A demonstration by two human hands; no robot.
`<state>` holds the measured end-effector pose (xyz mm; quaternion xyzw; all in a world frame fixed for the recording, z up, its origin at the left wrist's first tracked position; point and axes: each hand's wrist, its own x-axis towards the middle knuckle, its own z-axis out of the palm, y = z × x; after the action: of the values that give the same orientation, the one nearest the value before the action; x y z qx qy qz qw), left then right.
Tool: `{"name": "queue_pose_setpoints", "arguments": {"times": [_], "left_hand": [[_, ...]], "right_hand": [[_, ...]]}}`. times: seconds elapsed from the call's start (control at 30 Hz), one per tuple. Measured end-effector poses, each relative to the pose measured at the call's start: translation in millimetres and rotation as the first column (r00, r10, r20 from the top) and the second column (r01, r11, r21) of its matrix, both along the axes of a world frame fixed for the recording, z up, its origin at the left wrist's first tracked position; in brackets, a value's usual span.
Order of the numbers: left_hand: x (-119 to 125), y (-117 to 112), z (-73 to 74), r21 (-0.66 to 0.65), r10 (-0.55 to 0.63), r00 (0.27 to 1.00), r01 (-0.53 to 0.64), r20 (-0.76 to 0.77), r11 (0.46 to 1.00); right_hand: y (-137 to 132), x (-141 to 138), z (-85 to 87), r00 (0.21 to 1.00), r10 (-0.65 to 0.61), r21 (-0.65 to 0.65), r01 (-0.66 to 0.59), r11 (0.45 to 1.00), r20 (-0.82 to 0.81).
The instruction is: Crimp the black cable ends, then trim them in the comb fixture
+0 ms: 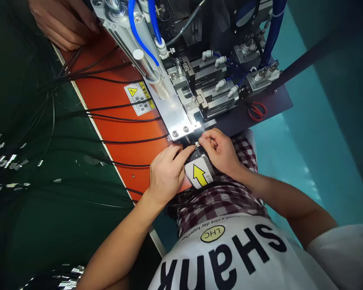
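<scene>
Adjoining orange tabletop [101, 96] above teal floor [308, 137], right hand [220, 150] pinches metal [197, 143], left hand [167, 171] unclear.

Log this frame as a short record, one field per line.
Left hand: fingertips at the black fixture below the metal plate
Right hand: thumb and forefinger close together there; held item, if any, unclear
Arrow label: white, yellow arrow
Cables: black, several crossing the orange surface
Scissors: red-handled, on the dark base
Other person: one hand, upper left

Two wearer's hands [166, 171], one arrow [199, 174]
</scene>
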<state>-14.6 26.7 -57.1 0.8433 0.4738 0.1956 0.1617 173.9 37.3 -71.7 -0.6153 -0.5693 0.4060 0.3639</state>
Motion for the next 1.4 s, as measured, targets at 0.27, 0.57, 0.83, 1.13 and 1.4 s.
{"name": "queue_pose_setpoints", "arguments": {"times": [0.27,0.57,0.83,1.13,1.4], "left_hand": [[3,0,-0.8,0.017,0.011,1.000,-0.011,0.016,1.000],[3,-6,6.8,0.207,0.077,0.982,-0.040,-0.172,0.977],[3,-7,6.8,0.054,0.070,0.997,-0.068,-0.029,0.996],[-42,-32,-2.3,0.054,-0.033,0.998,0.036,-0.054,0.998],[-67,-33,-3.4,0.018,-0.159,0.959,0.168,-0.237,0.986]], "right_hand": [[13,15,1.1,0.982,0.112,-0.251,-0.147,0.957,-0.150],[-10,25,7.3,0.993,0.101,0.018,-0.103,0.995,0.067],[21,22,5.5,0.937,0.095,-0.337,-0.214,0.917,-0.337],[25,23,7.9,0.946,0.171,-0.444,-0.282,0.851,-0.274],[22,24,-1.4,0.923,0.154,-0.386,-0.293,0.875,-0.352]]}}
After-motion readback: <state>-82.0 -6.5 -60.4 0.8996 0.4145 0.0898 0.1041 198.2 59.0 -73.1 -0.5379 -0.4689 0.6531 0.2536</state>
